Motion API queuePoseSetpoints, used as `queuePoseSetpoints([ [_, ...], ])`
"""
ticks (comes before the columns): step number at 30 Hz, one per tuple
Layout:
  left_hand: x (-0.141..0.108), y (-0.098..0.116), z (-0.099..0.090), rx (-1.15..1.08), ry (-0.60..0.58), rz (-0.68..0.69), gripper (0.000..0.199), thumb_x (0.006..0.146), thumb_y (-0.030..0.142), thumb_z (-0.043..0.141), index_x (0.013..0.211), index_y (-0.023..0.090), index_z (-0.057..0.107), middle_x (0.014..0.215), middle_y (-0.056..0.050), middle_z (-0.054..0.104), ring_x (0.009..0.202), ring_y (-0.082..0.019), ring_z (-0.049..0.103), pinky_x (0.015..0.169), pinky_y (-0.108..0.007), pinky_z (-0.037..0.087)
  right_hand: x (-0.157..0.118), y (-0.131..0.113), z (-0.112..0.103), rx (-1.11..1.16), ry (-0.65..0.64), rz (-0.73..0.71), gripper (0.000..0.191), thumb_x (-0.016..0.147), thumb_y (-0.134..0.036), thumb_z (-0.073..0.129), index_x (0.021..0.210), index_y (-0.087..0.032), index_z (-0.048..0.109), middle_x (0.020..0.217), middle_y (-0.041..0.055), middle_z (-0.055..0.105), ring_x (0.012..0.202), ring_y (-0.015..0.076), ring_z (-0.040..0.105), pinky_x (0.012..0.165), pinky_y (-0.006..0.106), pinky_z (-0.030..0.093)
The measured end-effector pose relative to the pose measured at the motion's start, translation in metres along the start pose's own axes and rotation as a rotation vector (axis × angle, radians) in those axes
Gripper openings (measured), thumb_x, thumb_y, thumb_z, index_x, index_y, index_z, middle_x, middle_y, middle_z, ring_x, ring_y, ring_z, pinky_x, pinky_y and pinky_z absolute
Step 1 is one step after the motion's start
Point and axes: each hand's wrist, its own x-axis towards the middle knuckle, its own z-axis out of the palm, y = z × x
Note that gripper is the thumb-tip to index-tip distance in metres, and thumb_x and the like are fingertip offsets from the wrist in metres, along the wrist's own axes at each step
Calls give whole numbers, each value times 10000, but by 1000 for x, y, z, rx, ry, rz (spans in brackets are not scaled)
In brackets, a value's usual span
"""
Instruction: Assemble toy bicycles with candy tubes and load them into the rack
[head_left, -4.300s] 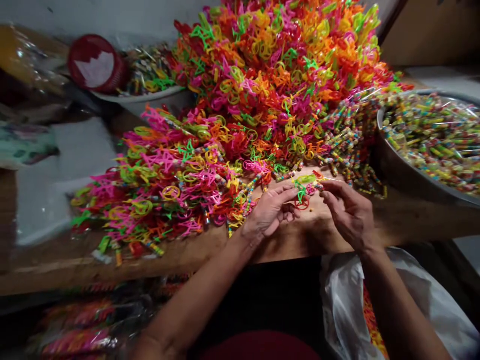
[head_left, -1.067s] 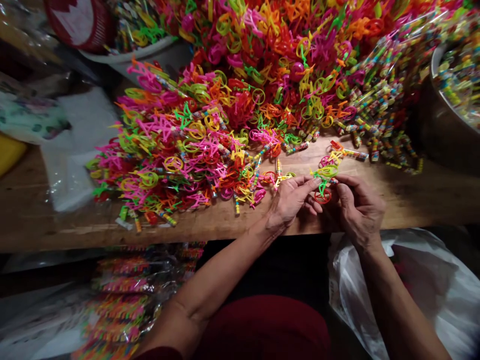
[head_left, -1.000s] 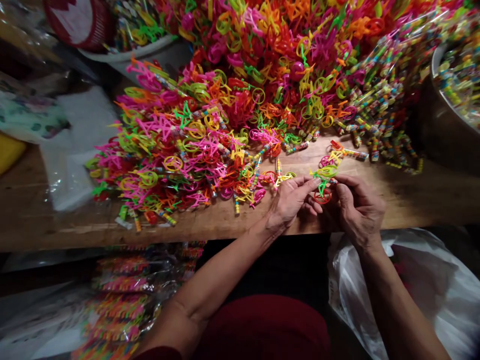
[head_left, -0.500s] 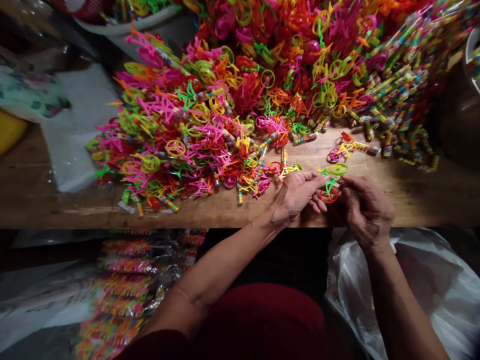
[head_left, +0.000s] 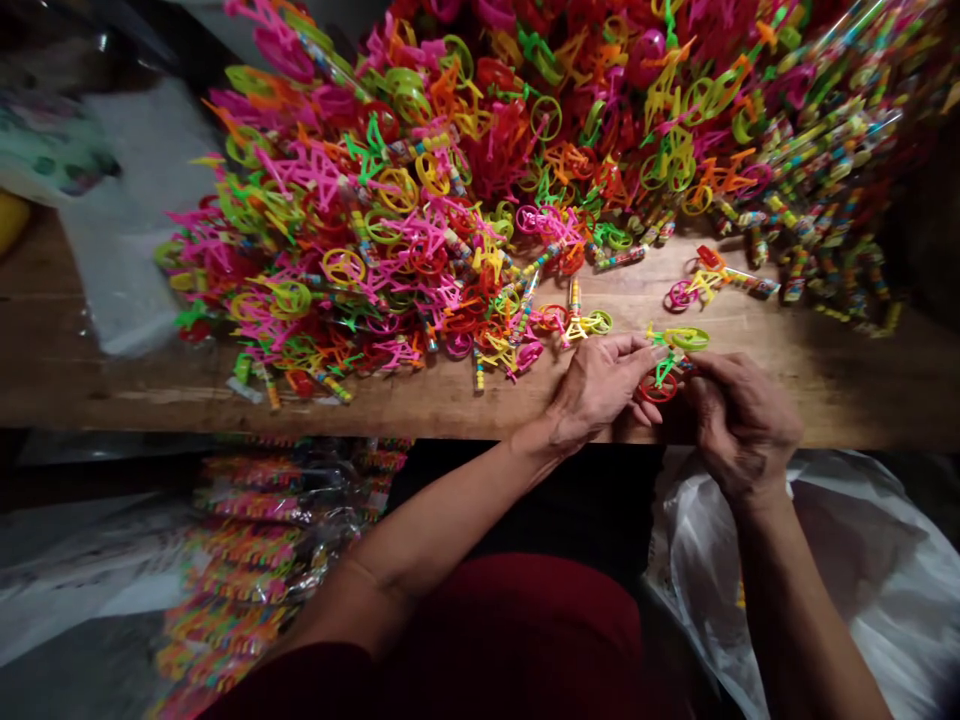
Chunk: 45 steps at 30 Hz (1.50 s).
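Observation:
Between my hands, just above the front edge of the wooden table, is a small plastic toy bicycle (head_left: 664,372) with a green frame, a yellow-green wheel and a red wheel. My left hand (head_left: 604,385) pinches it from the left between thumb and fingers. From the other side my right hand (head_left: 739,415) has its fingers closed at the bicycle's right end, where a small patterned piece shows partly; the fingertips hide most of it. Behind them lies another toy bicycle (head_left: 701,285) joined to a clear tube of candy (head_left: 752,284).
A large heap of colourful toy bicycles (head_left: 390,240) covers the left and back of the wooden table (head_left: 847,400). Candy-filled tubes (head_left: 825,220) pile up at right. Below the edge are packed bags of toys (head_left: 251,545) at left and a white plastic bag (head_left: 862,560) at right.
The view has shifted slightly, so the table and heap sit a little higher in the picture. Both hands keep their hold around the toy bicycle with hardly any visible change.

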Motion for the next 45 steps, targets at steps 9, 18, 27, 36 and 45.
queuePoseSetpoints([
  [9,2,3,4,58,-38,19,348,882,457,769,870,128,657,610,49,624,409,-70,595,406,-161,455,-5,-7,0,-53,92,76,223,976,-231,573,1150,-259,708,943,59,737,833,215,701,747,365,566],
  [18,10,2,-5,-263,-60,-89,283,795,264,861,745,100,637,639,24,647,530,-55,598,569,-175,493,8,-12,1,-130,18,-34,197,954,-162,608,1106,-240,705,899,43,736,777,179,696,714,305,548],
  [27,10,-4,-4,-310,19,-62,345,704,303,918,667,105,638,591,41,608,527,-44,541,567,-174,425,8,-19,12,-133,30,-43,165,956,-170,596,1060,-235,706,864,44,740,760,181,708,710,304,572],
  [36,-27,91,-48,480,336,655,186,894,332,717,757,207,715,705,13,668,643,-111,548,646,-256,442,44,-2,-1,17,17,111,311,940,-286,656,1247,-237,654,1037,59,739,733,161,669,663,309,562],
  [45,2,195,-155,1597,972,696,498,1007,631,470,900,221,731,1059,-63,697,1208,-294,497,1119,-493,341,108,36,44,-383,-70,-87,189,941,-218,550,1023,-200,719,1075,124,707,987,274,600,835,420,467],
])
